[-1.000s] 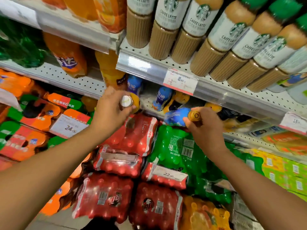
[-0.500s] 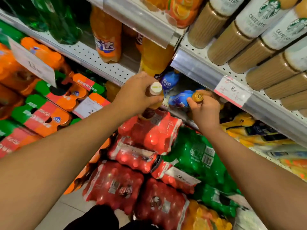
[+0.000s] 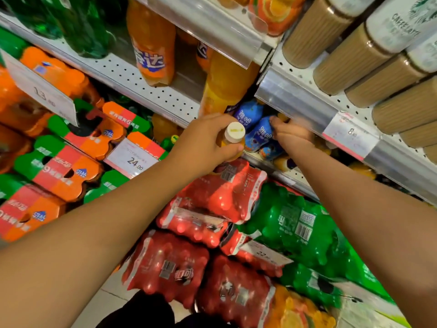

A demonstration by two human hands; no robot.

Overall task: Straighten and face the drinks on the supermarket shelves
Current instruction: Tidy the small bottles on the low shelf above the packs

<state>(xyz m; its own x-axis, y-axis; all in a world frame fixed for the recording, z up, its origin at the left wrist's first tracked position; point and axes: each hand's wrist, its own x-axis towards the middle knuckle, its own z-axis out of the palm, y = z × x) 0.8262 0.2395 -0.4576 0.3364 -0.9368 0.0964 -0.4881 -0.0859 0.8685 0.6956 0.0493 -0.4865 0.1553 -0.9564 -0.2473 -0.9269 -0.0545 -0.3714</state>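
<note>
Since the earlier frame the right hand (image 3: 292, 132) had reached under the shelf (image 3: 295, 100) among blue bottles (image 3: 261, 133) (grip blurred, can't tell), while the left hand (image 3: 205, 140) gripped a white-capped bottle (image 3: 233, 138).

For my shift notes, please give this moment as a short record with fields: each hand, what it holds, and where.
left hand: left hand grips a white-capped bottle by its neck, in front of the shelf edge
right hand: right hand reaches under the shelf rail among the blue bottles; blurred, grip unclear
below: red multipacks, green multipack
</note>
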